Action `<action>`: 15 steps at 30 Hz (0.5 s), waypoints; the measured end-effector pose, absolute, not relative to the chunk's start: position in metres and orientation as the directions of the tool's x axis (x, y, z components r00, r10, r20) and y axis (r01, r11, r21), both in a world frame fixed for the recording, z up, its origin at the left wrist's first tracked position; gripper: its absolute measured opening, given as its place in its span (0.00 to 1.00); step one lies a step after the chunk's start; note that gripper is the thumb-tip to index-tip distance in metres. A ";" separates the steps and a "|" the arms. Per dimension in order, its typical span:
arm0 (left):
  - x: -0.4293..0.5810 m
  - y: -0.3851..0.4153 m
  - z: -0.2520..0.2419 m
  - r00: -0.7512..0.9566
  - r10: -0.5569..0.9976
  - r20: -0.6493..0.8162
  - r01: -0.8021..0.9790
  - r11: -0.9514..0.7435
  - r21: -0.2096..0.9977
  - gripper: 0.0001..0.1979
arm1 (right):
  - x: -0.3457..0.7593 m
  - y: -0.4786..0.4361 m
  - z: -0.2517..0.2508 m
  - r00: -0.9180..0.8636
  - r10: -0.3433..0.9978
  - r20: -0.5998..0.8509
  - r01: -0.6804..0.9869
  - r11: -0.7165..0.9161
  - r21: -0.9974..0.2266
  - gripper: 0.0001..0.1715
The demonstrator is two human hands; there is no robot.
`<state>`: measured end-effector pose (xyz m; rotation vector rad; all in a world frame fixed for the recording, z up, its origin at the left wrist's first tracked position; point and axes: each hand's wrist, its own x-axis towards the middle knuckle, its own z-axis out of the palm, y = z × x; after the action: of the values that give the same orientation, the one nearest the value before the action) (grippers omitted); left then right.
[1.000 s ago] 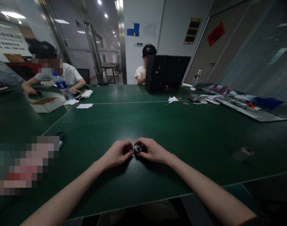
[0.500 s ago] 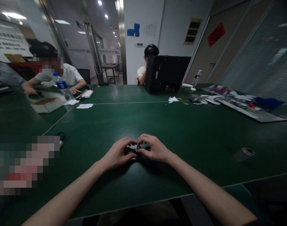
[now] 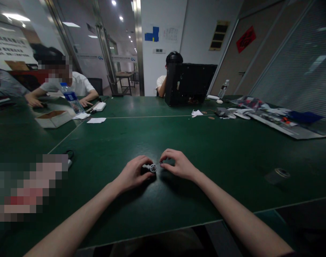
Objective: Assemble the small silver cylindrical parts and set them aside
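Note:
My left hand (image 3: pixel 133 173) rests on the green table (image 3: pixel 179 142) with its fingers curled around a small round silver and black part (image 3: pixel 152 167). My right hand (image 3: pixel 177 165) is just to the right of it, thumb and forefinger pinched together at a tiny piece that is too small to name. A narrow gap separates the right fingertips from the round part. Both forearms reach in from the near edge.
A small round dark object (image 3: pixel 279 174) lies to the right. At the far end stands a black case (image 3: pixel 189 84) with a person behind it. Another person sits at the far left near a water bottle (image 3: pixel 70 97) and a cardboard box (image 3: pixel 53 118). Papers and packaging (image 3: pixel 272 114) clutter the right side.
My right hand has drawn a little to the right, away from the round part, which stays in my left hand. Both hands have shifted slightly farther from me.

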<state>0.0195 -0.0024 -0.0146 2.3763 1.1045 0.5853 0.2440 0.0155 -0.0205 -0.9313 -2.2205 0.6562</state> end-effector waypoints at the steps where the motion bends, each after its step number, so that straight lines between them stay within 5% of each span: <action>1: 0.019 -0.002 -0.014 0.591 0.786 0.182 0.594 -0.577 0.561 0.11 | 0.245 0.017 -0.023 -0.568 0.756 0.325 0.459 0.619 -0.638 0.05; 15: 0.016 -0.002 -0.014 0.595 0.786 0.165 0.605 -0.574 0.551 0.13 | 0.247 0.020 -0.029 -0.649 0.755 0.099 0.585 0.578 -0.569 0.13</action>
<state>0.0160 -0.0021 -0.0136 2.3837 1.1102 0.5534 0.2471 0.0197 -0.0290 -1.0928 -2.4814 0.7178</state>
